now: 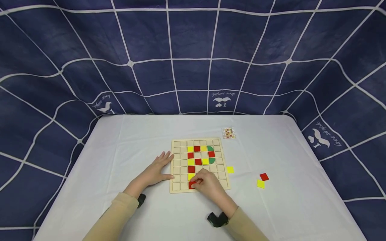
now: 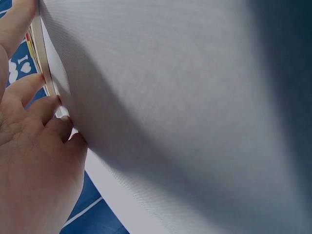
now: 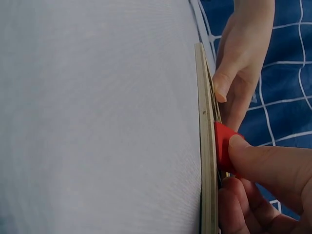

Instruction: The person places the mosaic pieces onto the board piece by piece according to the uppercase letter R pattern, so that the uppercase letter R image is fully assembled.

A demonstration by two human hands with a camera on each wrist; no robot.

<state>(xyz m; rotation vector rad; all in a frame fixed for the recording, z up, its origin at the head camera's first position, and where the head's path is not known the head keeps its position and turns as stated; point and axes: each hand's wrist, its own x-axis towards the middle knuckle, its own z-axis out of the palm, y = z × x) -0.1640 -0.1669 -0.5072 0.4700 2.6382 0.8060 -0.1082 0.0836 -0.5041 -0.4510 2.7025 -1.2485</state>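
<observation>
A pale wooden grid board (image 1: pixel 178 167) lies on the table, with yellow, red and green pieces set in its cells. My right hand (image 1: pixel 211 185) pinches a red square tile (image 3: pixel 224 148) between thumb and fingers, over the board's near row. In the right wrist view that tile stands tilted against the board. Fingers spread, my left hand (image 1: pixel 153 172) rests at the board's left edge, its thumb and fingertips touching the rim. Two green rounded pieces (image 1: pixel 212 161) sit on the right side of the pattern, beside a red tile (image 1: pixel 211 154).
Beside the board's right edge lies a yellow tile (image 1: pixel 230 169). Farther right, a red tile (image 1: pixel 264 176) and another yellow tile (image 1: pixel 260 183) lie close together. A small printed pattern card (image 1: pixel 228 133) is behind the board. A dark blue checked cloth (image 1: pixel 193 40) hangs around the white table (image 1: pixel 135 134).
</observation>
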